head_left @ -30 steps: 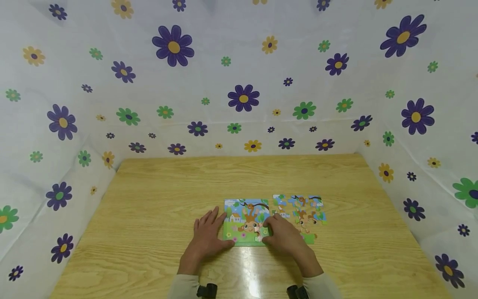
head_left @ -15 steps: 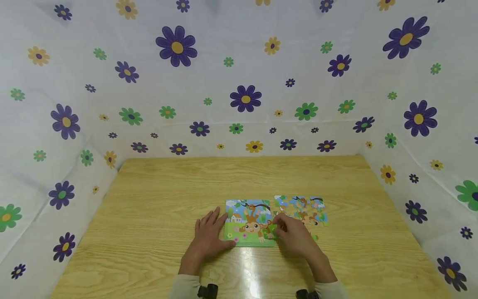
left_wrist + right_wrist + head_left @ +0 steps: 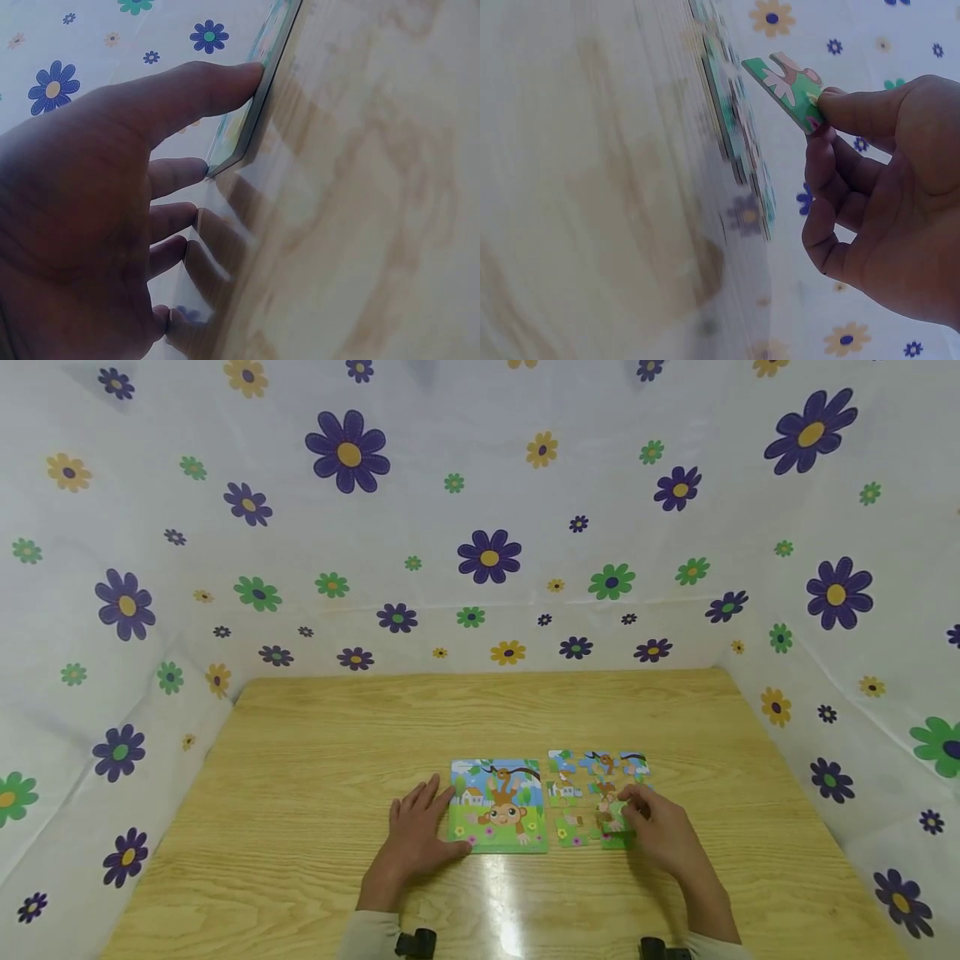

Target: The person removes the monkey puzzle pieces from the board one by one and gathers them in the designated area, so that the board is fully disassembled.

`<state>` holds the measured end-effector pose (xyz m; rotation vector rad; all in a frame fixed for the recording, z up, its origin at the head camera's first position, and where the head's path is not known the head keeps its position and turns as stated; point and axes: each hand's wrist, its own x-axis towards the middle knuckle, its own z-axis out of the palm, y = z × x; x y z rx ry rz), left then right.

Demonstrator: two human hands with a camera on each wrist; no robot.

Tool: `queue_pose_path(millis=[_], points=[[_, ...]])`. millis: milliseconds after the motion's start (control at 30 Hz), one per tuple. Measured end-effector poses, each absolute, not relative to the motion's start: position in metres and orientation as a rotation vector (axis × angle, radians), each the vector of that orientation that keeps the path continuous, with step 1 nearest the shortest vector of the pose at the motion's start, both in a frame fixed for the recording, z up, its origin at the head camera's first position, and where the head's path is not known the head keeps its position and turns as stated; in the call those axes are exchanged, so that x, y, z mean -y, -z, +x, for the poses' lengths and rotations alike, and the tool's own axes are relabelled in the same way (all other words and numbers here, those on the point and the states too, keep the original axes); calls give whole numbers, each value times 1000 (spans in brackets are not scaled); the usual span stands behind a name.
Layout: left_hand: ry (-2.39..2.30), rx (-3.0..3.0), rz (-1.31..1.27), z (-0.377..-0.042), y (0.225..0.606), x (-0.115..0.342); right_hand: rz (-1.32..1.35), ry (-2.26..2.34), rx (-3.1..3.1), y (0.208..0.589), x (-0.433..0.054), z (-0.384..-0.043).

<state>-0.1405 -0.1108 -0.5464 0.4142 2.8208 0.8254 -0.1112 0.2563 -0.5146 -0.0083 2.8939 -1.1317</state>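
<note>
A puzzle board (image 3: 498,806) with a monkey picture lies flat on the table. At its left side is my left hand (image 3: 418,831), fingers spread and fairly straight. The left thumb (image 3: 232,84) rests on the board's near corner, seen in the left wrist view. To the right of the board, my right hand (image 3: 663,835) pinches a puzzle piece (image 3: 789,86) between thumb and fingertips. This green piece shows part of the monkey and is held tilted above the loose puzzle pieces (image 3: 566,792). The hand and piece hide some of those laid-out pieces.
The loose pieces lie in rough rows close to the board's right edge. Beneath everything is a wooden table (image 3: 337,735). A white cloth (image 3: 420,527) with printed flowers rises along its back and both sides.
My right hand has moved right, off the board's lower right corner to above the loose pieces, carrying the puzzle piece. My left hand has stayed at the board's left edge.
</note>
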Motion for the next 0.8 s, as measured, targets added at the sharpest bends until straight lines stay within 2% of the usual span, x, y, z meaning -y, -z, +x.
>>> queue_pose_path(millis=[400, 800], points=[[-837, -2823, 426, -140, 544, 110, 249, 1043, -2776, 514, -288, -100], [-830, -2822, 409, -139, 542, 110, 215, 927, -2827, 518, -294, -100]])
